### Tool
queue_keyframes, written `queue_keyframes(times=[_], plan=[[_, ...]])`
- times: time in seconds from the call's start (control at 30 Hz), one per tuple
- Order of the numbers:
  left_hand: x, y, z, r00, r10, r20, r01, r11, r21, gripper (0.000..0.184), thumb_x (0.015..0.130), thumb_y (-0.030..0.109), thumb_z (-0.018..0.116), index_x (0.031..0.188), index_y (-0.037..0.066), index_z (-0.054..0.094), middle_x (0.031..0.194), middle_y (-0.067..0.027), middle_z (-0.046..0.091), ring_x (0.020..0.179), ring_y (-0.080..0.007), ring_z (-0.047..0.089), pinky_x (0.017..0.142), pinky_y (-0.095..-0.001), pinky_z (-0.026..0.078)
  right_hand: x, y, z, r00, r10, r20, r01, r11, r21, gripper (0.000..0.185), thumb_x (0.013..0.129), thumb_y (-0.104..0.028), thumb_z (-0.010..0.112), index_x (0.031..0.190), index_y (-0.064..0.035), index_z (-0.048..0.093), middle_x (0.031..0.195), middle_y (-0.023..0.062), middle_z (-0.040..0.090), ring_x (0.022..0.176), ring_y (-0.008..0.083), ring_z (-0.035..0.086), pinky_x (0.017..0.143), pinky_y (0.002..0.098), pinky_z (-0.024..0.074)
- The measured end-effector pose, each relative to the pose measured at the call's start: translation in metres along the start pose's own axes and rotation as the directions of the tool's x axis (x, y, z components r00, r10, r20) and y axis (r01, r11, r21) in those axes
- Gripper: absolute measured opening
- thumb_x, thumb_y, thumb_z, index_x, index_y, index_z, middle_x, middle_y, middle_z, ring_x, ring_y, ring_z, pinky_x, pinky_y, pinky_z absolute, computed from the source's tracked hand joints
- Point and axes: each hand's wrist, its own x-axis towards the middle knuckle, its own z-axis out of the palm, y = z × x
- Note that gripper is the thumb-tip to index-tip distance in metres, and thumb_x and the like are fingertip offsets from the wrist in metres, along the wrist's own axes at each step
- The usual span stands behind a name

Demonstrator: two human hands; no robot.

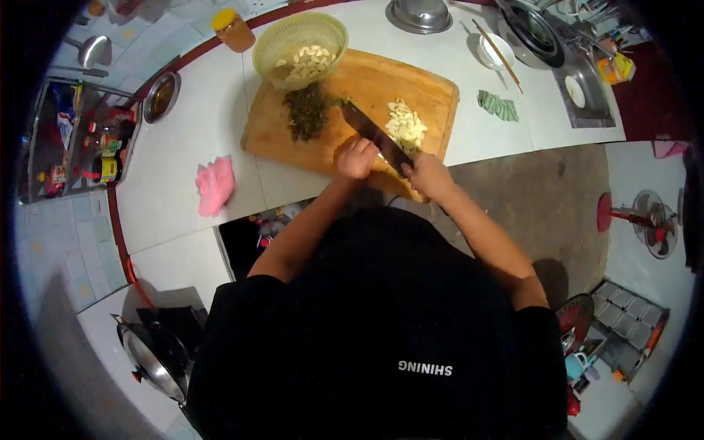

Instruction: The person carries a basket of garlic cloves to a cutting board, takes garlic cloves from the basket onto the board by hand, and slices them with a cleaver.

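Note:
My right hand (pixel 429 174) is closed round the handle of a broad dark kitchen knife (pixel 375 134), whose blade slants up and left over the wooden cutting board (pixel 352 73). Left of the blade, my left hand (pixel 356 158) has its fingers bent and pressed together on a garlic clove, of which only a bit of white shows at the fingertips. Sliced garlic (pixel 405 126) lies in a pile right of the blade. Chopped dark green herbs (pixel 306 112) are heaped on the board's left side. A yellow-green plastic basket (pixel 334 33) with whole garlic cloves (pixel 308 61) overlaps the board's upper left edge.
A lidded jar (pixel 235 32) stands behind the basket. A pink cloth (pixel 215 186) lies left of the board, a green cloth (pixel 498 105) right. Farther right are a white bowl (pixel 493 54) with chopsticks (pixel 501 56) across it and a sink (pixel 595 106). A metal bowl (pixel 419 16) sits behind.

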Motion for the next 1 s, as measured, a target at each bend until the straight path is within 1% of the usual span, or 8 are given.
queue_keyframes(times=[0.07,0.2,0.4,0.5,0.63,0.8,0.9,1.0], plan=[[0.001,0.000,-0.006,0.998,-0.008,0.064,0.007,1.000,0.023,0.008,0.085,0.018,0.058,0.088,0.012,0.062,0.093,-0.0050,0.058,0.092,-0.0298,0.057,0.073,-0.0409,0.049,0.012,0.012,0.015,0.996,-0.079,-0.048,0.080,0.997,0.018,0.023,0.090,-0.020,0.055,0.087,0.0018,0.059,0.056,0.0119,0.059,0.044,0.0208,0.058,0.047,0.0362,0.0460],[-0.004,-0.003,0.002,0.996,0.086,-0.035,-0.080,0.986,0.145,0.010,0.079,0.015,0.054,0.088,0.011,0.058,0.089,-0.0070,0.055,0.083,-0.0276,0.058,0.067,-0.0375,0.050,-0.007,-0.004,-0.017,0.999,0.038,0.031,-0.041,0.995,0.096,0.031,0.083,-0.026,0.063,0.094,0.0028,0.062,0.086,0.0258,0.064,0.086,0.0402,0.063,0.075,0.0469,0.0491],[0.002,0.000,-0.013,0.988,0.069,0.140,-0.087,0.988,0.129,0.014,0.080,0.014,0.052,0.091,0.008,0.058,0.094,-0.0078,0.056,0.091,-0.0286,0.057,0.070,-0.0395,0.050,0.003,-0.005,-0.002,0.989,0.114,0.092,-0.135,0.955,0.263,0.027,0.087,-0.022,0.059,0.100,0.0015,0.059,0.070,0.0202,0.064,0.068,0.0341,0.065,0.064,0.0423,0.0501],[0.021,-0.010,-0.039,0.974,0.226,-0.024,-0.225,0.973,0.045,0.021,0.084,0.012,0.052,0.103,0.015,0.060,0.101,-0.0053,0.057,0.091,-0.0258,0.059,0.075,-0.0360,0.050,-0.005,-0.004,-0.016,0.987,0.117,0.109,-0.147,0.934,0.326,0.026,0.088,-0.020,0.057,0.104,0.0006,0.057,0.066,0.0159,0.064,0.058,0.0277,0.065,0.059,0.0383,0.0500],[0.083,-0.057,-0.082,0.924,-0.376,-0.071,0.341,0.893,-0.293,0.022,0.086,0.011,0.050,0.104,0.008,0.061,0.095,-0.0166,0.062,0.089,-0.0344,0.060,0.079,-0.0436,0.049,-0.013,-0.012,-0.035,0.991,0.082,0.102,-0.109,0.950,0.292,0.024,0.089,-0.019,0.057,0.102,0.0006,0.056,0.058,0.0127,0.061,0.050,0.0208,0.062,0.051,0.0354,0.0477],[0.153,-0.148,-0.151,0.965,-0.237,-0.116,0.256,0.946,0.200,0.022,0.088,0.012,0.047,0.104,0.006,0.062,0.102,-0.0197,0.064,0.095,-0.0343,0.063,0.083,-0.0440,0.049,-0.009,0.000,-0.026,0.944,0.142,0.297,-0.253,0.890,0.380,0.028,0.092,-0.021,0.060,0.075,0.0008,0.059,0.053,0.0046,0.054,0.040,0.0105,0.047,0.040,0.0279,0.0370],[0.172,-0.239,-0.126,0.961,-0.260,0.093,0.210,0.906,0.367,0.042,0.085,0.020,0.059,0.124,0.007,0.053,0.125,-0.0169,0.055,0.114,-0.0345,0.053,0.094,-0.0441,0.042,-0.008,0.013,-0.019,0.975,0.110,0.190,-0.176,0.910,0.376,0.028,0.091,-0.020,0.059,0.073,0.0013,0.059,0.053,0.0046,0.054,0.042,0.0109,0.048,0.041,0.0278,0.0377],[0.184,-0.248,-0.110,0.936,-0.349,0.038,0.300,0.853,0.428,0.028,0.089,0.016,0.048,0.111,0.005,0.062,0.116,-0.0166,0.062,0.105,-0.0332,0.060,0.086,-0.0430,0.048,-0.012,0.014,-0.010,0.990,0.104,-0.091,-0.061,0.919,0.389,0.025,0.091,-0.018,0.058,0.079,0.0027,0.061,0.054,0.0046,0.054,0.045,0.0111,0.050,0.043,0.0276,0.0390]])
